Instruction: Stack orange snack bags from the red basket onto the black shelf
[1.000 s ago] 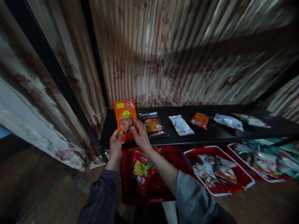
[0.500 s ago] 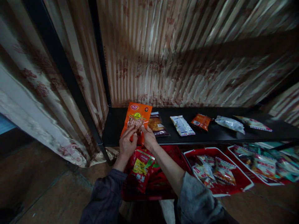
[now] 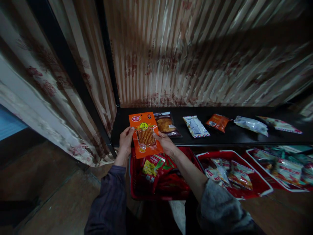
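Head view: orange packet (image 3: 146, 136) is between the person's two hands, in front of the near edge of the black shelf (image 3: 121, 122) at its left end. Printed face points up toward the wearer, brand logo at the far end.

Long axis: runs far to near, canted slightly, with the far end leaning left and the near end right.

Left hand (image 3: 125, 140): fingers closed on the packet's left edge, thumb on the face; fingers behind are hidden. Right hand (image 3: 165, 142): fingers pinch the right edge, a tip lying over the face beside the clear window; the grip underneath is not visible.

Key relation: packet lies to the right of the left fingers and to the left of the right fingers, touching both, so neither hand is nearer. Left contact sits a little farther along the edge than the right one.

Surroundings: packet's right edge overlaps, in view, the left side of a dark packet (image 3: 167, 124) lying on the shelf. Its near end hangs over the far side of a red basket (image 3: 132, 189), with a red packet (image 3: 153, 167) in it. Whether the orange packet touches the shelf: cannot tell.
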`<state>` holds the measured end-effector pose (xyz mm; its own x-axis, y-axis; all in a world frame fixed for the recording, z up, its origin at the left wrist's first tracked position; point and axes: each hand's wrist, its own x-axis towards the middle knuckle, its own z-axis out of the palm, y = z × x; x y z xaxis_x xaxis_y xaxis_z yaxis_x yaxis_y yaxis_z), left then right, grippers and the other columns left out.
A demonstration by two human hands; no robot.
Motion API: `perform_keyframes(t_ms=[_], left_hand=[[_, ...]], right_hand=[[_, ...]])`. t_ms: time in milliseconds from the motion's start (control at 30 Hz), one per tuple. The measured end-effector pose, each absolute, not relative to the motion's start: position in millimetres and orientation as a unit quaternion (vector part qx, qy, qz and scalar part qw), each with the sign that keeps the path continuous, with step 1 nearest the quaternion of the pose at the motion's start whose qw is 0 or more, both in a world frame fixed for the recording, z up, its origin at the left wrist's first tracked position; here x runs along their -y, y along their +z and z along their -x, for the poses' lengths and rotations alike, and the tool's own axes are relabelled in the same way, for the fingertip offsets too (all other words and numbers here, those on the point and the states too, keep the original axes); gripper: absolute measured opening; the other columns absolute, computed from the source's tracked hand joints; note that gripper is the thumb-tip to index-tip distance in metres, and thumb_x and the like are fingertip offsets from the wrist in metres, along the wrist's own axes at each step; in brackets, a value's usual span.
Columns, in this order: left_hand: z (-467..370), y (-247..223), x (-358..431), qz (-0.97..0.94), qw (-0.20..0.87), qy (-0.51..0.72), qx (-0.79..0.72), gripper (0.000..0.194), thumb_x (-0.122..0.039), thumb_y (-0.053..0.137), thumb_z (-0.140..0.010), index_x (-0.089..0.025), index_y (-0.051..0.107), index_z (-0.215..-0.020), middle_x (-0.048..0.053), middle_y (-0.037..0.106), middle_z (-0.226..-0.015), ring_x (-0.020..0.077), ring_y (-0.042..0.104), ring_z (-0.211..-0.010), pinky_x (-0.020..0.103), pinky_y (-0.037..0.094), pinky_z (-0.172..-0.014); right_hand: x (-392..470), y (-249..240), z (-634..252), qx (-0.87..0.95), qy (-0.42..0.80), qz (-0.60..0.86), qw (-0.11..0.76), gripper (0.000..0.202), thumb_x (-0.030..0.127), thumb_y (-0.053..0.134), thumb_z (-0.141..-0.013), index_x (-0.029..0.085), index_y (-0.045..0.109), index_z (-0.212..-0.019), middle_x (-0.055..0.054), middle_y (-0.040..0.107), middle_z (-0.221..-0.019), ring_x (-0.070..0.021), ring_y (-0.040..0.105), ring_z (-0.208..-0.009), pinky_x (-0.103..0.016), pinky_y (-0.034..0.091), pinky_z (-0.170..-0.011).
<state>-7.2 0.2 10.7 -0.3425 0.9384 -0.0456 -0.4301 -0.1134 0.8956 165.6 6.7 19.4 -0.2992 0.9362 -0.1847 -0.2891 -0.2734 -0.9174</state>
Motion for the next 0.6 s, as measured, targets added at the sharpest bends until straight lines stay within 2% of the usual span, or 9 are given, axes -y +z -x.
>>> perform_keyframes(t_ms=[267,600], left_hand=[[5,18,3,-0.195,0.494,0.73,-0.43,0.028,-0.035,0.072,-0.056,-0.015,0.064,-0.072,0.0,0.067,-0.069,0.0113,0.059,-0.061,0.025,0.045,-0.066],[5,9,0,-0.186,0.488,0.731,-0.439,0.029,-0.037,0.07,-0.055,-0.016,0.059,-0.07,-0.003,0.062,-0.064,0.0093,0.056,-0.058,0.023,0.044,-0.062]], right_hand=[[2,17,-166,0.445,0.702,0.386,0.399,0.035,0.044,0.076,-0.062,0.023,0.069,-0.089,-0.001,0.073,-0.086,-0.0199,0.068,-0.077,-0.033,0.055,-0.072],[2,23,-164,0.424,0.695,0.389,0.431,0.032,0.04,0.078,-0.061,0.021,0.069,-0.085,0.0,0.073,-0.082,-0.0166,0.066,-0.069,-0.027,0.053,-0.065]])
